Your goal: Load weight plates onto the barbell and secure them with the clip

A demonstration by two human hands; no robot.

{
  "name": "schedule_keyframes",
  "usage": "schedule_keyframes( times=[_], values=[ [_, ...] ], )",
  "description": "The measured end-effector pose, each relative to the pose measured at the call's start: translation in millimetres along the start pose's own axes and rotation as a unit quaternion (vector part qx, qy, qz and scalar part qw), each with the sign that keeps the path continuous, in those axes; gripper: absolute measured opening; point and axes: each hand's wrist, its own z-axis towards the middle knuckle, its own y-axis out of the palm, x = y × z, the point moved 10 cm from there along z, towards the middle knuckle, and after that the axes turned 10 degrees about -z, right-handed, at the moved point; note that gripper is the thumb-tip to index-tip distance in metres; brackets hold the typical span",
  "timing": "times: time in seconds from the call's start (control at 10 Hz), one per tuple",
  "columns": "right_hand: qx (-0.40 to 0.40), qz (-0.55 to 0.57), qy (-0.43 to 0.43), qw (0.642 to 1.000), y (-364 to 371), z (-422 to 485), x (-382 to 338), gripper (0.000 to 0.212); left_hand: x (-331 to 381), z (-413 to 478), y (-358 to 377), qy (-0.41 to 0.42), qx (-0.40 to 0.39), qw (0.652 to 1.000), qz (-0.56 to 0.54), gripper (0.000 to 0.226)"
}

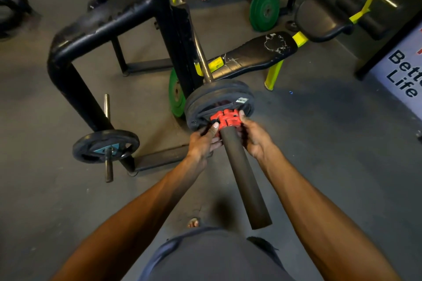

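The barbell sleeve (pixel 244 180) points toward me, dark and bare along its near half. Black weight plates (pixel 219 96) sit stacked on it, close to the rack upright. A red clip (pixel 226 119) wraps the sleeve right against the outer plate. My left hand (pixel 202 143) grips the clip from the left, thumb on its red body. My right hand (pixel 253 137) holds it from the right, fingertips on its top edge. Both hands press around the clip; its underside is hidden by my fingers.
A black rack frame (pixel 96 29) stands to the left with a black plate (pixel 106 145) on a storage peg. Green plates lean behind the rack (pixel 177 96) and farther back (pixel 265 10). A worn black bench (pixel 253 55) with yellow legs lies beyond. A banner (pixel 402 70) is at right.
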Motion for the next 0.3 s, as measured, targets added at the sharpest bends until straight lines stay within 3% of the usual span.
schedule_keyframes(
  times=[0.1, 0.2, 0.3],
  values=[
    [-0.002, -0.029, -0.008, 1.000, -2.5, 1.5, -1.6, 0.064, 1.7, -1.7, -1.5, 0.018, 0.009, 1.000, 0.010, 0.044],
    [-0.012, -0.068, -0.016, 0.998, -3.3, -3.4, -8.0, 0.056, 10.4, -10.7, 3.0, 0.039, 0.020, 0.997, 0.059, 0.035],
    [-0.020, -0.138, -0.053, 0.989, -11.8, -22.1, -20.5, 0.026, 20.2, -20.1, -0.3, 0.070, 0.049, 0.992, 0.093, 0.028]
  ],
)
